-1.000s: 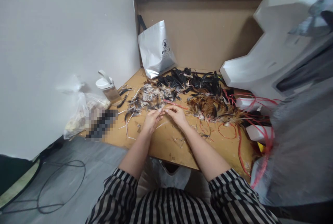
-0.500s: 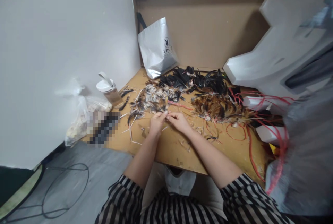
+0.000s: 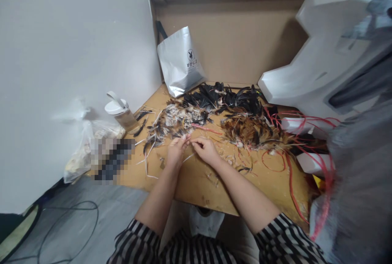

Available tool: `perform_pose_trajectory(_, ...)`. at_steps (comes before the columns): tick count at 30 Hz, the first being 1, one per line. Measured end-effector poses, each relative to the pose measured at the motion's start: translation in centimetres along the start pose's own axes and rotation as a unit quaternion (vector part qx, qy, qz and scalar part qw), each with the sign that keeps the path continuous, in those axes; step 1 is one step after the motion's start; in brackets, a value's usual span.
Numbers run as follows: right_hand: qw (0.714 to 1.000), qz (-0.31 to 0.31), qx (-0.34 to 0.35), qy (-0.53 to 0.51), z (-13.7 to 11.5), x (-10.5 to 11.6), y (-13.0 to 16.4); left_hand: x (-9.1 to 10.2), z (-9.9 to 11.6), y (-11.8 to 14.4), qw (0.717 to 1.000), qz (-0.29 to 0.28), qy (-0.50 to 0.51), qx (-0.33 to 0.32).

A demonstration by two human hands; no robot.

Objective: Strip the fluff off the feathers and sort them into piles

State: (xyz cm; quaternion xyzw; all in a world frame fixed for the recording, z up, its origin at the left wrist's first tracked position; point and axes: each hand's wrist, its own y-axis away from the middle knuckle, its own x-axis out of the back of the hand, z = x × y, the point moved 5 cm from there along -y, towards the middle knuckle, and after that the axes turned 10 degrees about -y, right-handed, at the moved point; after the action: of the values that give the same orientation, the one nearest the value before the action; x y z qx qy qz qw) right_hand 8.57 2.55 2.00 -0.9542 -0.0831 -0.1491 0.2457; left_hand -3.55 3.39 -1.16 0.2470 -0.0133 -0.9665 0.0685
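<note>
Lots of colour here: a glossy heap of black feathers at the back, a speckled grey-and-white feather pile to the left, rusty brown-and-gold feathers to the right. Bright red cords loop over the tan wooden counter. Silver foil bag with black print, and black-and-white striped sleeves.

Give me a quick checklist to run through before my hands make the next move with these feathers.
1. Both hands meet over the table: left hand and right hand fingertips together, ok.
2. What is pinched between them: too small, cannot tell.
3. Grey and white feather pile just beyond the fingers: ok.
4. Brown feather pile kept apart from the black feather pile: ok.
5. Red cords lie loose across the table to the right: not ok.
</note>
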Motion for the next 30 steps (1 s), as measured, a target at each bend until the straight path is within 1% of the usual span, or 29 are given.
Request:
perform_pose_trajectory(2, 0.999, 0.020, -0.007, 0.024, 0.8, 0.2, -0.1, 0.6, 0.5, -0.2, 0.999, 0.026, 0.012, -0.017)
perform_pose_trajectory(6, 0.996, 0.046, -0.025, 0.067, 1.9, 0.7, -0.1, 2.0, 1.9, -0.6, 0.993, 0.080, 0.040, -0.079)
perform_pose_trajectory(11, 0.990, 0.047, -0.018, 0.131, 1.5, 1.5, -0.3, 3.6, 2.9, -1.0, 0.983, 0.128, 0.047, -0.122)
perform_pose_trajectory(14, 0.986, 0.050, -0.022, 0.159, 1.3, 2.0, -0.5, 4.3, 3.1, -1.2, 0.978, 0.154, 0.034, -0.135)
perform_pose_trajectory(17, 0.983, 0.045, -0.033, 0.175, 1.2, 2.1, -0.5, 4.5, 3.0, -1.4, 0.975, 0.163, 0.024, -0.147)
perform_pose_trajectory(20, 0.983, 0.033, -0.025, 0.181, 0.6, 1.7, -0.4, 4.6, 2.9, -1.6, 0.975, 0.166, 0.017, -0.150)
perform_pose_trajectory(24, 0.980, 0.004, -0.021, 0.196, -0.6, 0.9, -0.5, 5.0, 2.9, -1.6, 0.969, 0.187, 0.030, -0.159)
perform_pose_trajectory(27, 0.967, -0.028, -0.058, 0.248, -1.0, -0.1, -1.3, 5.3, 3.1, -1.5, 0.964, 0.193, 0.046, -0.176)
perform_pose_trajectory(30, 0.942, -0.065, -0.103, 0.314, -0.9, -1.8, -2.5, 5.4, 3.3, -1.4, 0.958, 0.201, 0.051, -0.198)
